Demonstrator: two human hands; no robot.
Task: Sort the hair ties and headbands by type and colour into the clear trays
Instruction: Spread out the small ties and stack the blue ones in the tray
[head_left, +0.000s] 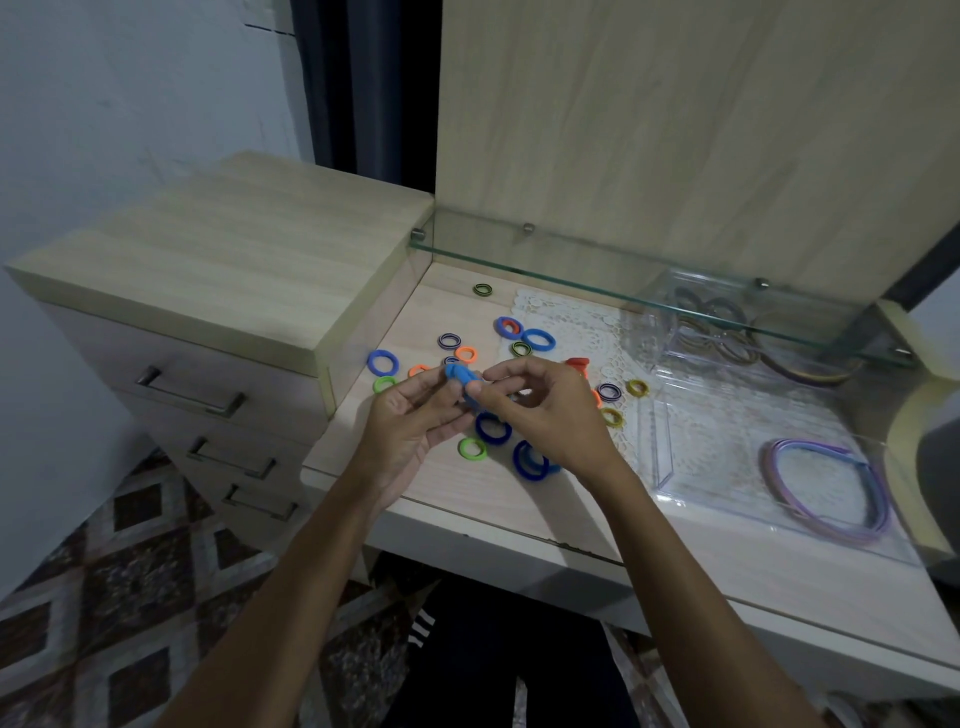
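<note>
Several hair ties lie scattered on the dressing table (467, 499): blue (383, 362), green (472, 448), orange (465, 354), dark blue (492, 428) and olive ones (611, 417). My left hand (415, 415) and my right hand (540, 410) meet above them, both pinching a light blue hair tie (460, 375) between fingertips. A clear tray (675, 499) at the right holds purple headbands (826, 488). A second clear tray (670, 332) under the glass shelf holds more headbands (800, 364).
A glass shelf (571, 260) spans the back above the table. A white lace doily (571, 322) lies under some ties. A raised drawer unit (218, 260) stands at the left. The wooden back panel (675, 130) rises behind.
</note>
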